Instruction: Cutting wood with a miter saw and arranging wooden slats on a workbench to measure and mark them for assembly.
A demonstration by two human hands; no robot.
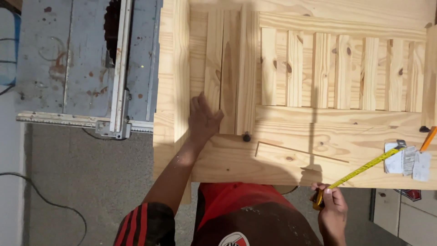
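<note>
My left hand (203, 119) lies flat, fingers apart, on a pale pine slat (214, 59) at the left part of a slatted wooden panel (318, 118). My right hand (332, 209) is below the panel's near edge, closed around a tape measure case (318, 198). Its yellow tape (364, 169) runs up and to the right across the panel's near board, ending near a small notepad. A dark screw or knob (246, 136) sits just right of my left hand.
A grey table saw (82, 59) with a metal fence (120, 68) stands to the left. A notepad and paper slips (405, 160) and an orange pencil (428, 139) lie at the right. A cable (50, 200) runs over the concrete floor.
</note>
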